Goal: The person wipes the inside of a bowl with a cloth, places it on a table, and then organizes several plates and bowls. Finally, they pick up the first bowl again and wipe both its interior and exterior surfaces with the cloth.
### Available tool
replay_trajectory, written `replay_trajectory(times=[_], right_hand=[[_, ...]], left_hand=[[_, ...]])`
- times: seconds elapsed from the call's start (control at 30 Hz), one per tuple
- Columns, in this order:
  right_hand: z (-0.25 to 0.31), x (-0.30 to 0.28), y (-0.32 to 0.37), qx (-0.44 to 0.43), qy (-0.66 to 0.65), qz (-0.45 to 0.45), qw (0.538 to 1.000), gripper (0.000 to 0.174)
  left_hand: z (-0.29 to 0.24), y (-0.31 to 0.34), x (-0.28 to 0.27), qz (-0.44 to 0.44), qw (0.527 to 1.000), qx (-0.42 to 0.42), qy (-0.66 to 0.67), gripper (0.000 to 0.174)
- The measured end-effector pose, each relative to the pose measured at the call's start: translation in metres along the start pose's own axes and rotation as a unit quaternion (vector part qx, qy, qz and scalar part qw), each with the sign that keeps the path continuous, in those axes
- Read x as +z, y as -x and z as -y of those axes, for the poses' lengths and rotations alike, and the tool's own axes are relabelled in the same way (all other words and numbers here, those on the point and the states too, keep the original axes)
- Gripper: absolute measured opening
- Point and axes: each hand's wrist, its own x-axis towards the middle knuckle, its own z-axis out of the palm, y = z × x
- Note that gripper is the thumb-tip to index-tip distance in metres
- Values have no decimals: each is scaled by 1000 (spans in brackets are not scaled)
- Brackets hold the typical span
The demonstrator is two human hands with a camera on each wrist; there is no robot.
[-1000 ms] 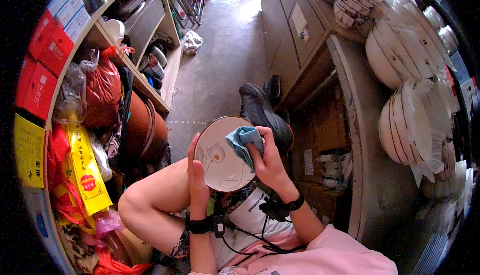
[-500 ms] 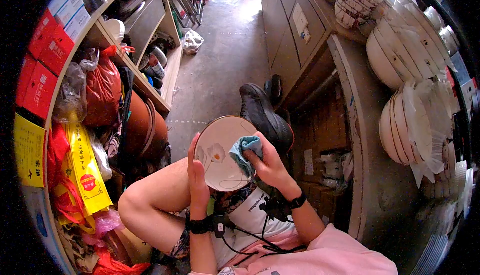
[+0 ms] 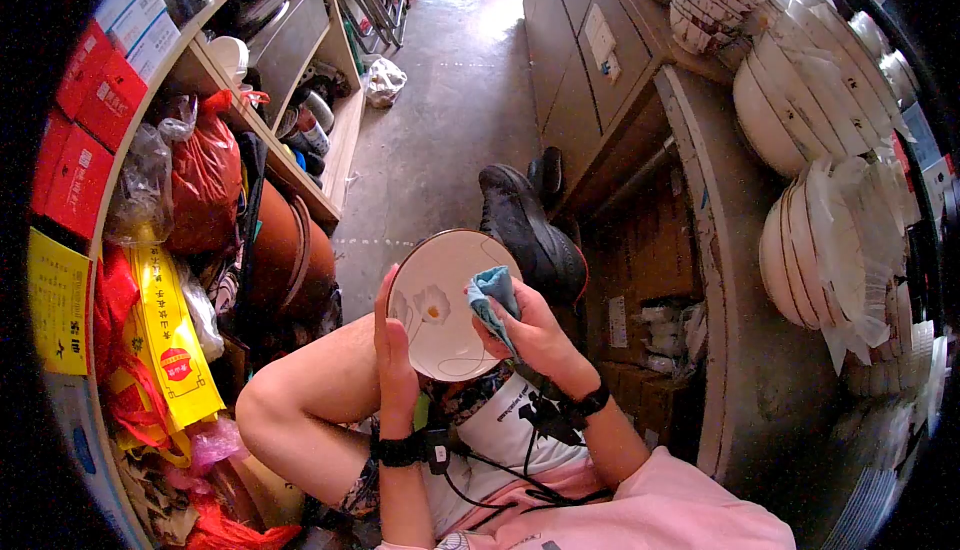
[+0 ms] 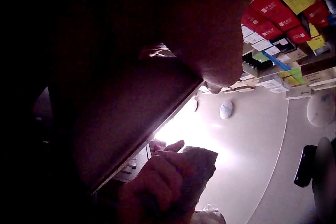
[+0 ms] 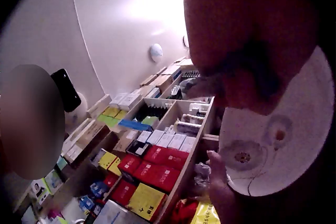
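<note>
A white bowl (image 3: 450, 340) with a brown rim and grey flowers faces up over the person's lap in the head view. My left hand (image 3: 397, 360) grips its left side, thumb at the near edge and fingers around the outside. My right hand (image 3: 545, 335) pinches a folded blue-green cloth (image 3: 492, 290) over the bowl's right side. In the left wrist view the cloth (image 4: 202, 163) stands out from the fingers beside the bowl's dark outer wall (image 4: 126, 113). The right wrist view shows the flowered inside of the bowl (image 5: 294, 161) behind the darkened right hand.
Stacked bowls (image 3: 820, 100) with packing sheets stand on the counter (image 3: 770, 390) at right. Shelves at left hold red boxes (image 3: 75, 180) and bags, including a yellow bag (image 3: 170, 350). A black shoe (image 3: 530, 230) is beyond the bowl.
The right hand has drawn the cloth from the bowl's upper right downward and has turned, so the cloth now stands more upright. The left hand and bowl stay in place.
</note>
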Motion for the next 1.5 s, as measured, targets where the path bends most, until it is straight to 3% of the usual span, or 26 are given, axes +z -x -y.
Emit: replay_trajectory(times=[0.23, 0.53, 0.57, 0.6, 0.63, 0.67, 0.7, 0.83, 0.93, 0.97, 1.0, 1.03, 1.07, 1.1, 1.13, 1.2, 1.23, 1.3, 1.43, 1.5], right_hand=[[2, 0, 2, -8, 0, -14, 1000, 19], [-10, -3, 1, 8, 25, -29, 999, 30], [-12, -3, 1, 7, 9, -25, 1000, 30], [-13, -3, 1, 5, -7, -21, 1000, 30], [-13, -1, 1, 6, -7, -22, 1000, 30], [-12, 2, 1, 5, -11, -22, 1000, 31], [-11, 3, 0, 3, -15, -23, 1000, 31], [-9, 2, 1, 45, -44, 9, 998, 30], [-2, 6, 1, 101, -70, -40, 992, 30], [-4, 2, 1, 100, -138, -4, 985, 28], [-3, 1, 1, 99, -205, 31, 973, 31], [-1, 3, 2, 99, -205, 31, 973, 31], [3, 6, 4, 71, -71, 16, 995, 35], [6, 9, 4, 41, 65, 0, 997, 40], [4, 9, 4, 41, 65, 0, 997, 40], [-4, 6, 2, -42, 104, 19, 993, 48], [-6, 4, 1, -42, 104, 19, 993, 48], [-9, -3, 2, 64, -22, 74, 995, 31], [-16, 0, -2, 18, 7, 75, 997, 30], [-17, 2, -3, -9, -12, 77, 997, 38]], left_hand=[[-14, 1, 16, -24, 999, -2, 36, 74], [5, -2, 2, 16, 1000, 11, 14, 71], [30, -5, -7, 57, 967, 29, 246, 70], [26, -9, -4, 95, 879, 44, 465, 69], [19, -6, 0, 95, 879, 44, 465, 69], [11, -1, 5, 29, 965, 18, 261, 68], [-1, 1, 11, -39, 998, -9, 44, 68], [-2, 4, 5, -9, 1000, -14, 25, 68], [16, 4, 2, -15, 992, -52, 115, 70], [38, 1, -8, 57, 943, -18, 326, 71], [38, -3, -10, 127, 845, 17, 520, 72], [37, -4, -13, 127, 845, 17, 520, 72], [34, -5, -17, 77, 961, 18, 265, 70], [24, -4, -16, 21, 1000, 17, -10, 69], [14, -1, -12, 21, 1000, 17, -10, 69], [-1, 8, -2, 32, 979, -79, 187, 75], [0, 9, -1, 32, 979, -79, 187, 75], [2, 9, -1, 8, 989, -89, 117, 75], [8, 5, -2, -53, 998, -13, -21, 73], [29, 1, -26, 15, 998, -46, -48, 72]])
